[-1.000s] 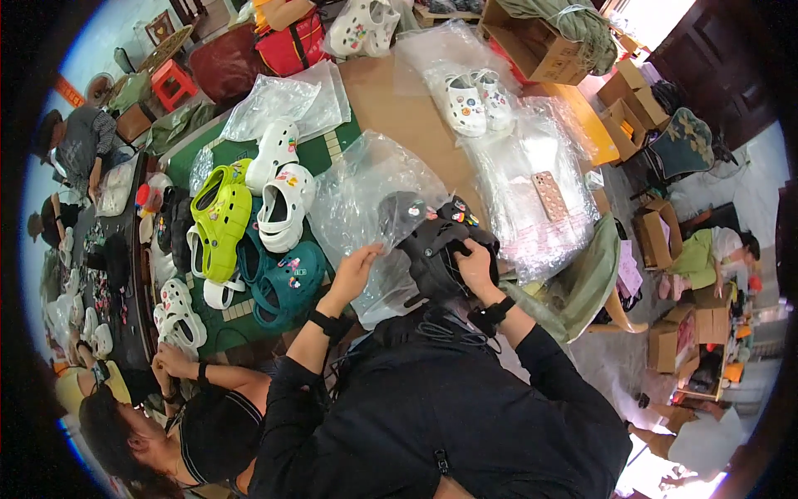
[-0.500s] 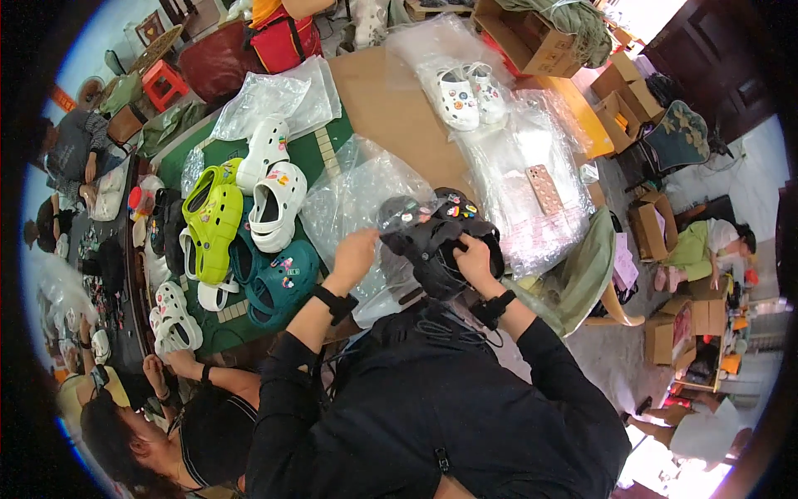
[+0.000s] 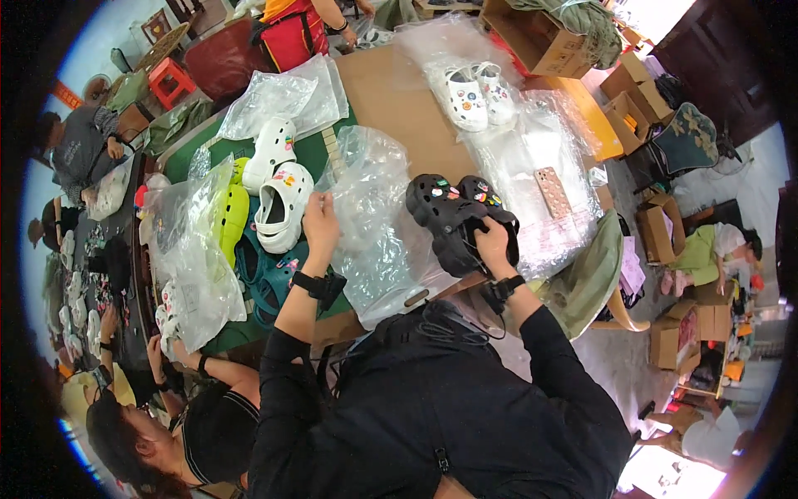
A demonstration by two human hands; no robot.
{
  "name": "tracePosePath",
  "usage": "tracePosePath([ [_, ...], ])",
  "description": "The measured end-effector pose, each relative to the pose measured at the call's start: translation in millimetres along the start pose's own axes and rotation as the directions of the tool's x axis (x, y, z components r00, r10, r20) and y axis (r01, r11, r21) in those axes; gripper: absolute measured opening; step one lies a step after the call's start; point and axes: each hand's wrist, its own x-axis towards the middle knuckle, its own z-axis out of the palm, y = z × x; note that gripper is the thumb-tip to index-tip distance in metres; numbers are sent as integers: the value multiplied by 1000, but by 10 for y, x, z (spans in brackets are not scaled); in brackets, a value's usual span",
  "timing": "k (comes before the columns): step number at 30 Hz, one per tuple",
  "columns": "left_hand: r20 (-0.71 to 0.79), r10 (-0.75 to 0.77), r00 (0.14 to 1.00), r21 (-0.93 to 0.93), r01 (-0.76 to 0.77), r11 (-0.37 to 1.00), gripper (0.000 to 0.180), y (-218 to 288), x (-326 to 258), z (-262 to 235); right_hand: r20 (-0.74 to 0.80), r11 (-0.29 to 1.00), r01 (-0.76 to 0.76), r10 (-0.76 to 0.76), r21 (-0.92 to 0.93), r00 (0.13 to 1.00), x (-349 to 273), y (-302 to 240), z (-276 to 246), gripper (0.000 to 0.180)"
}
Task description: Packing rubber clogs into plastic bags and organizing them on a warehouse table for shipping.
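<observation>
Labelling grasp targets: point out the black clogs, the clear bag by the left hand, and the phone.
black clogs (image 3: 449, 212), head view, on the upper of the nearer clog.
clear bag (image 3: 374, 208), head view, mid crinkled plastic.
phone (image 3: 552, 191), head view, centre of its patterned back.

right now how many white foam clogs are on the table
4: two white foam clogs by the left hand, two at the far edge in clear plastic. More may be hidden under bags.

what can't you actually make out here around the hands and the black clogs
- Head view: the soles of the black clogs face away from the camera, and the right hand covers their near end.
- Head view: the left hand pinches a clear plastic bag; the crumpled film hides whether its mouth is open.
- Head view: the charms on the clogs are too small to identify.
- Head view: the table's near edge is hidden by the person's body.
</observation>
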Motion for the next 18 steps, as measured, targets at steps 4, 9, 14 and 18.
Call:
tracePosePath([
  [4,1,230,973,34,-230,973,23,-149,-19,63,157,991,-36,16,128,987,-24,70,-262,30],
  [9,160,247,956,-1,-250,968,26,-47,-67,151,90,992,106,-112,68,990,-69,257,-377,38],
  [14,317,127,940,20,-141,990,28,-87,-63,167,324,988,5,-55,152,945,-111,-13,-742,35],
  [18,334,217,917,50,-247,968,28,-52,-86,199,559,938,-89,-123,336,820,-94,-130,-797,33],
])
